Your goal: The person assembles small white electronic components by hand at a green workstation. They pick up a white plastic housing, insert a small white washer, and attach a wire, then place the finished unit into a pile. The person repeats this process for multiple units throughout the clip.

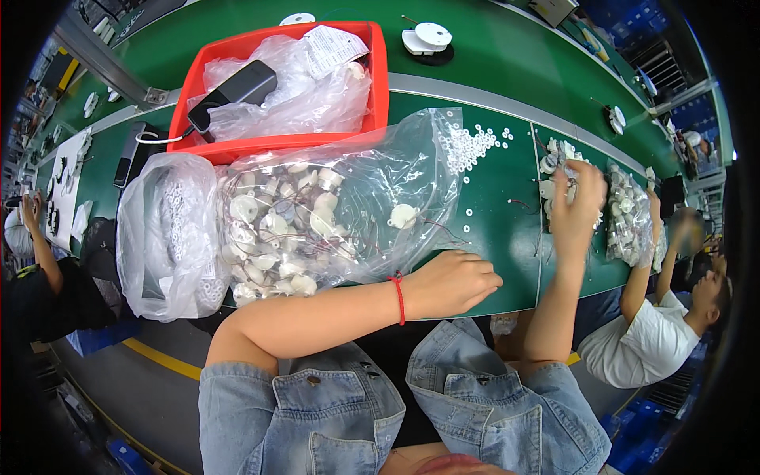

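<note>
I see the right hand (579, 194) curled over the white wired parts (548, 188) piled on the green counter (499, 257), the left hand (453, 281) loosely bent near its edge, and, though I cannot tell if either pinches anything, it seems best to lift one part gently, sparing its thin wires (519, 203).

Right hand (579, 196) forward, left hand (450, 283) crosswise

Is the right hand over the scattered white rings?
No, the right hand is at the pile of small white parts, to the right of the scattered white rings.
</note>
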Tool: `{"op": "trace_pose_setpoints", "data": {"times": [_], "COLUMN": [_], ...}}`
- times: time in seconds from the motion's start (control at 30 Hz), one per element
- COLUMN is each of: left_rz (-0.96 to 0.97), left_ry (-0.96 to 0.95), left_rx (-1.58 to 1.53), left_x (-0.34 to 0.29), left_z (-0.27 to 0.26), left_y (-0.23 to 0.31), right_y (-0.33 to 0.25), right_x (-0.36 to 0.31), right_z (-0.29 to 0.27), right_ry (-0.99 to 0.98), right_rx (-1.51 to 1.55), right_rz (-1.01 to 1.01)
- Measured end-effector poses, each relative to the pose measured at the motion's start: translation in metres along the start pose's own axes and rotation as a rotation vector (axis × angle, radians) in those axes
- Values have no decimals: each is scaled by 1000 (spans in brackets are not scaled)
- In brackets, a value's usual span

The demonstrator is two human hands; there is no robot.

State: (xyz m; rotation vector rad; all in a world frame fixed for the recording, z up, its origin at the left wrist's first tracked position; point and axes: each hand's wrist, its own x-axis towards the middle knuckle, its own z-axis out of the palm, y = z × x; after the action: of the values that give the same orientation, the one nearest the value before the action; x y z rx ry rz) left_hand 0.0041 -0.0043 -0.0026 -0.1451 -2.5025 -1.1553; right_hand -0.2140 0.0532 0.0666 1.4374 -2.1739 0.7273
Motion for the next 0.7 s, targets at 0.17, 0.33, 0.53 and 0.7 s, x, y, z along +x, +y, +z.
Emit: {"op": "trace_pose_setpoints", "data": {"times": [0.17,0.33,0.53,0.7], "left_rz": [-4,-18,48,54], "left_ry": [47,13,29,41], "left_rx": [-75,-145,-100,27], "left_x": [6,9,6,5], "left_z": [-3,-1,7,6], "left_y": [2,-1,-5,-3], "right_y": [-112,-126,-117,-94], "right_x": [-14,-12,-17,-16], "right_z": [25,50,43,6], "right_ry": [-534,-746,-720,-645], "right_rx": [619,480,688,838], "right_rz": [-361,-432,-326,-55]}}
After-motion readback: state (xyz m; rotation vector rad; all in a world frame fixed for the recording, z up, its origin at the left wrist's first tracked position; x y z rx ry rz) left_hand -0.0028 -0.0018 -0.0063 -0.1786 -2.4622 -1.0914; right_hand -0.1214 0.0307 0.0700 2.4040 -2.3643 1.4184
